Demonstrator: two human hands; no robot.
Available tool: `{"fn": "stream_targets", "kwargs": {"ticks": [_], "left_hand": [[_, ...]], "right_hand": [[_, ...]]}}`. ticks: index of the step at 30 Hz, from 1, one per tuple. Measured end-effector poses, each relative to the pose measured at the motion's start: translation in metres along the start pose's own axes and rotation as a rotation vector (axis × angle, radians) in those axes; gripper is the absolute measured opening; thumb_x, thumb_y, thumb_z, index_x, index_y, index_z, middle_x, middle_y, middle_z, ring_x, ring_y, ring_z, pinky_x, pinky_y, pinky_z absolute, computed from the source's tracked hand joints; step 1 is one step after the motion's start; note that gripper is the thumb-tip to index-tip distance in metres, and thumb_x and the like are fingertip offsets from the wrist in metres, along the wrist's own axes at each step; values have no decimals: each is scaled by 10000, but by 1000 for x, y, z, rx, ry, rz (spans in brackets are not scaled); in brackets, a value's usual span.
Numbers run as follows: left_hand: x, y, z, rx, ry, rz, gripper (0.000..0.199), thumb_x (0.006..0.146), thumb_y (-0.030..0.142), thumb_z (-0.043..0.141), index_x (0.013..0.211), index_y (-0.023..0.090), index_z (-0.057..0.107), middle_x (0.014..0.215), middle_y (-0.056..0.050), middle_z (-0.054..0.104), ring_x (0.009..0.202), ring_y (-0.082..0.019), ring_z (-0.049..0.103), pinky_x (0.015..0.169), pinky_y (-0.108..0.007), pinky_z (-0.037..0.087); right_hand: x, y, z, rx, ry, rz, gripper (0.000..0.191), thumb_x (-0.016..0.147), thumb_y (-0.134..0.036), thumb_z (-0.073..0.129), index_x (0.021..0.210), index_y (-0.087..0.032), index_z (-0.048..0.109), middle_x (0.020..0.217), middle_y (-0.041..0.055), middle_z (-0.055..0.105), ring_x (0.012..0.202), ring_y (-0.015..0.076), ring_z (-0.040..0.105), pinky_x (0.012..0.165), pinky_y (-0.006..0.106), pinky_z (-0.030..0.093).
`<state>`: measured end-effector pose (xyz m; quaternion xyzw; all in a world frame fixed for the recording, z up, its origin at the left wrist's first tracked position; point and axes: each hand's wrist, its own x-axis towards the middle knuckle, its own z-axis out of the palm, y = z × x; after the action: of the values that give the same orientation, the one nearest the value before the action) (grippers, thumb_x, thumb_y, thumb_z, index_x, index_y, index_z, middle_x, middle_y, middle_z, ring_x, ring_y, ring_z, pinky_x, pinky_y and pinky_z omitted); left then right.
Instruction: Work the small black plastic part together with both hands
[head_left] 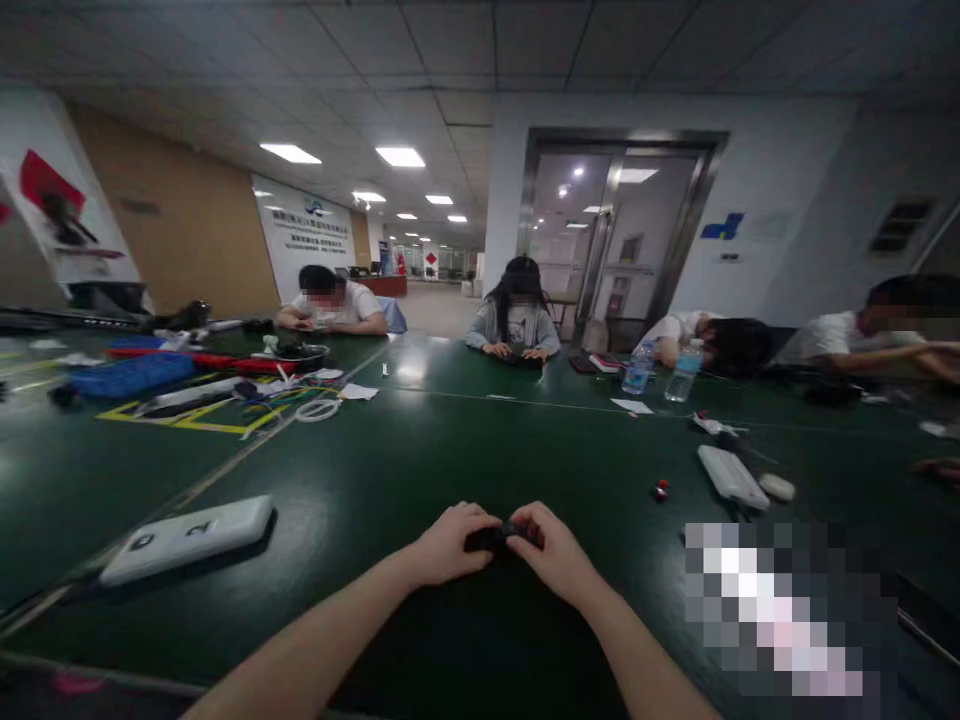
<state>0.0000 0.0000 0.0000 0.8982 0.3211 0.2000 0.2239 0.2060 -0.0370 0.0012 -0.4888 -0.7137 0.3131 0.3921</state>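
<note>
The small black object (484,540), right of the numbered white case (191,540), was pinched at opposite ends by the left hand (450,545) and right hand (553,552); it looked light, stiff, perhaps slippery, best held there.

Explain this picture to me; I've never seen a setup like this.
There is no machine here: the two bare hands in front belong to the person wearing a camera on their head. It looks forward and down, so this one picture is roughly the wearer's own view. The left hand and right hand together hold a small dark object, too blurred to identify. Beneath is a dark green table. On it, a white oblong device lies to the left, a blue tray farther off, and clear bottles stand to the right. Other people sit around the table.
</note>
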Motion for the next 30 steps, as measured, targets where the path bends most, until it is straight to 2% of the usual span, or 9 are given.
{"fn": "stream_targets", "kwargs": {"ticks": [3,5,10,14,20,30], "left_hand": [[0,0,0,-27,13,-9,438,742,266,615,1178,248,576,1100,-48,569,1017,-200,507,936,-343,379],[-1,0,-1,-50,11,-23,436,751,281,610,1185,250,572,1123,-49,560,1036,-203,502,951,-348,374],[-4,-1,-3,-131,-20,-83,458,797,337,574,1246,258,531,1205,-61,519,1087,-214,486,961,-365,380],[-3,-5,-4,-208,-37,-124,475,804,333,569,1270,259,509,1228,-53,504,1103,-203,486,973,-359,378],[3,-8,-6,-249,-85,-174,411,794,334,587,1195,253,548,1172,-41,528,1064,-192,510,946,-353,398],[-1,2,-2,-194,5,-167,415,796,258,570,1209,250,542,1228,-43,503,1118,-190,489,998,-347,371]], "right_hand": [[5,11,-15,94,206,97,216,761,-363,554,899,-197,544,812,21,577,713,160,530,681,311,436],[5,15,-24,115,256,136,203,749,-365,566,864,-200,537,783,17,576,698,164,537,666,313,443],[2,16,-31,63,150,194,179,761,-353,569,872,-213,560,818,18,580,744,177,556,699,337,462],[2,11,-29,33,114,204,237,773,-359,569,957,-210,575,860,17,591,775,171,561,729,339,461],[1,4,-29,5,101,224,277,780,-376,577,993,-199,591,900,28,610,819,172,567,763,339,453],[-2,3,-29,1,90,231,285,791,-365,576,1025,-204,603,931,27,613,838,165,572,767,324,463]]}}
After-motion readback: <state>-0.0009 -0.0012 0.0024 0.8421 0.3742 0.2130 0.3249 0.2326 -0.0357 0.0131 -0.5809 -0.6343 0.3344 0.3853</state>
